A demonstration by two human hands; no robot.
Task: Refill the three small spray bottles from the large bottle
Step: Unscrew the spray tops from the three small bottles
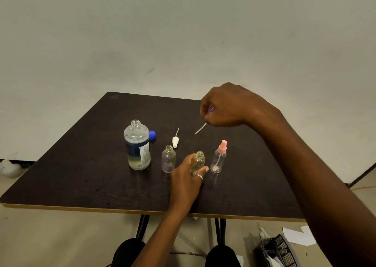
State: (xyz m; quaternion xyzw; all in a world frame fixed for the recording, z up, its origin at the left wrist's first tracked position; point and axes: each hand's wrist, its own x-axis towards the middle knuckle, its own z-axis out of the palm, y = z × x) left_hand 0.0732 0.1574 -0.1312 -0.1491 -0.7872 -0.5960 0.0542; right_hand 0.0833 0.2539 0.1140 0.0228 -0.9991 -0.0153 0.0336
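Two hands: left hand (186, 177) grips the small clear uncapped bottle (199, 160) upright on the dark table (81, 165); right hand (225, 106) pinches a purple spray head (211, 109) beyond it, white dip tube (200, 128) slanting down toward its mouth.

I read the dark wood-grain table top (71, 165) as matt. At centre, the large clear plastic bottle (136, 142) is glossy, its paper label (144, 152) smooth; the round blue plastic cap (152, 135) looks smooth. Lower centre, the small clear plastic bottle (200, 159) gleams; the pink plastic spray head (222, 147) right of it is matt.
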